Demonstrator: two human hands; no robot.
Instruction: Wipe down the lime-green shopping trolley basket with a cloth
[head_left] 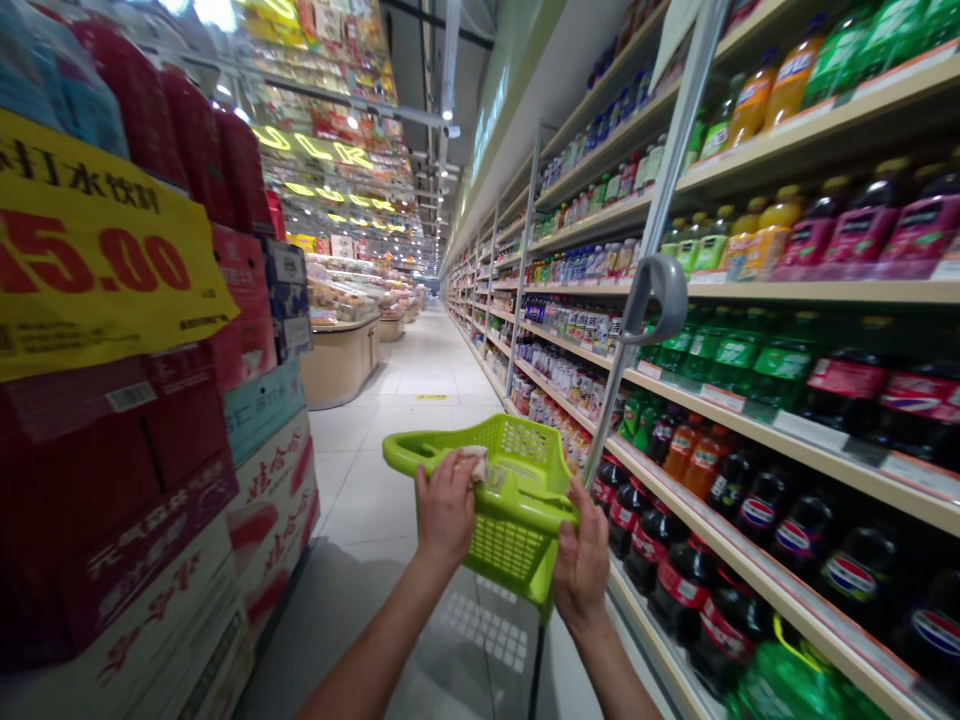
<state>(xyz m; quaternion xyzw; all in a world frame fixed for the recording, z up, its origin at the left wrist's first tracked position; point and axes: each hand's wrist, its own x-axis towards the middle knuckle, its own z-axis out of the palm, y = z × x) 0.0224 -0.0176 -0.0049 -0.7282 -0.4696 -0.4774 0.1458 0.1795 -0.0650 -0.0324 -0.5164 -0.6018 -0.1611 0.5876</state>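
Note:
A lime-green plastic shopping cart (510, 545) stands in the aisle in front of me, with square holes in its basket walls. My left hand (447, 508) is closed around a crumpled whitish cloth (475, 461) and rests on the cart's handle bar. Whether it is cloth or tissue paper is hard to make out. At the bar's right end, my right hand (583, 550) grips the cart, thumb and fingers curled over the edge. Little of the basket's inside shows beyond the handle.
Shelves of soda bottles (757, 500) run along the right, close to the cart. A grey ring-shaped holder (654, 300) juts from a shelf post. Stacked drink cartons (274, 490) with a yellow price sign (97, 260) stand left. Tiled floor (420, 370) stretches ahead past a rounded display counter (341, 365).

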